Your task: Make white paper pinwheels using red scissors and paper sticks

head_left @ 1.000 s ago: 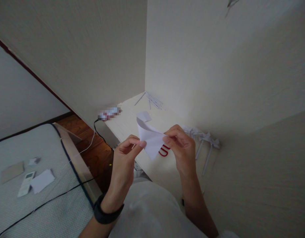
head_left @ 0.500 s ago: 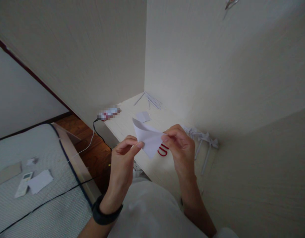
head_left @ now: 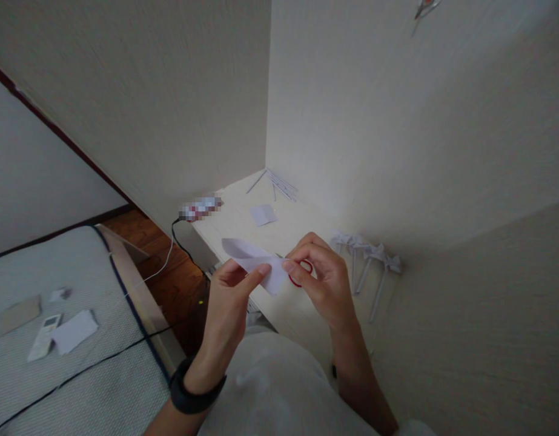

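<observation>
— While both hands hover above the shelf (head_left: 243, 227), where's the paper (head_left: 254, 261)?
— Between them: left hand (head_left: 228, 297) pinches its near edge, right hand (head_left: 322, 280) pinches its right end.

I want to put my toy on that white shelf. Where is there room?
Bare shelf lies between the small paper square and the plug strip. It is crowded by the paper sticks in the corner, the paper bows, and the hands' folded paper.

I see one folded white paper sheet (head_left: 254, 261), flattened into a narrow pointed strip, lying near-horizontal in the air above the desk edge, tip pointing left.
</observation>
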`<state>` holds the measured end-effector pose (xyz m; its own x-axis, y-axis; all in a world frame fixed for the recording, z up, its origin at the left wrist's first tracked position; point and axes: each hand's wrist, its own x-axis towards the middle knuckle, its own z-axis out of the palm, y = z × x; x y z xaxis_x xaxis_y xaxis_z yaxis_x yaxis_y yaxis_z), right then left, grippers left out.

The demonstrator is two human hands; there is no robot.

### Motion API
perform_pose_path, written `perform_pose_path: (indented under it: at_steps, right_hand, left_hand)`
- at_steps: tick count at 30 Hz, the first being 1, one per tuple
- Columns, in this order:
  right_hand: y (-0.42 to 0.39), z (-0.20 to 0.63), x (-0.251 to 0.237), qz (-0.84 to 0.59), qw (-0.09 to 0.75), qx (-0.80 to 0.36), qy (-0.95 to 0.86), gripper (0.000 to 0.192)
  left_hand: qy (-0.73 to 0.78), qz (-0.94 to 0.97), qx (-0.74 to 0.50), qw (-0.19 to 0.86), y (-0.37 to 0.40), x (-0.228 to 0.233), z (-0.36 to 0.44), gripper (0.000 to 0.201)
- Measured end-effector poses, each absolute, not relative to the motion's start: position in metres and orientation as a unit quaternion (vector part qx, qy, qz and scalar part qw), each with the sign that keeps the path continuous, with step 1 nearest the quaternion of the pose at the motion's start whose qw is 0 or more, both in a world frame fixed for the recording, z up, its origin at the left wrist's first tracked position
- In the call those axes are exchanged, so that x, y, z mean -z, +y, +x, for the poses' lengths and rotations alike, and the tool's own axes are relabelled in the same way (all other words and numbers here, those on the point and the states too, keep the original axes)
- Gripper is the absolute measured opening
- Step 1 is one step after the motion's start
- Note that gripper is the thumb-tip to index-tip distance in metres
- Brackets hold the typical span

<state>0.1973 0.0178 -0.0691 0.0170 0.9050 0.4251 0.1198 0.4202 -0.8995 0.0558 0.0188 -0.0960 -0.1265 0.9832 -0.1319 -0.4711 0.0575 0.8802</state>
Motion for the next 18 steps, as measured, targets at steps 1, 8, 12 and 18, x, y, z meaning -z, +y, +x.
perform_pose_path:
  at_steps: [1,8,12,18]
  right_hand:
    - [0.0177,0.1969,0.0685,-0.417,0.574,-0.343,-0.615,0.020]
    - [0.0175,0.1982,0.0678,-0.427,0.568,-0.338,-0.617,0.021]
    - [0.0181,0.2001,0.0684,-0.429,0.569,-0.328,-0.620,0.020]
    - [0.0187,0.2011,0.0689,-0.421,0.570,-0.333,-0.622,0.021]
  left_hand:
    - [0.427,0.293,-0.622,0.587,0.0189,0.0956,0.0562,0.020]
    - [0.429,0.277,-0.641,0.573,0.0210,0.0949,0.0553,0.019]
    - [0.425,0.279,-0.652,0.563,0.0224,0.0914,0.0532,0.017]
    - [0.424,0.271,-0.673,0.543,0.0256,0.0888,0.0524,0.012]
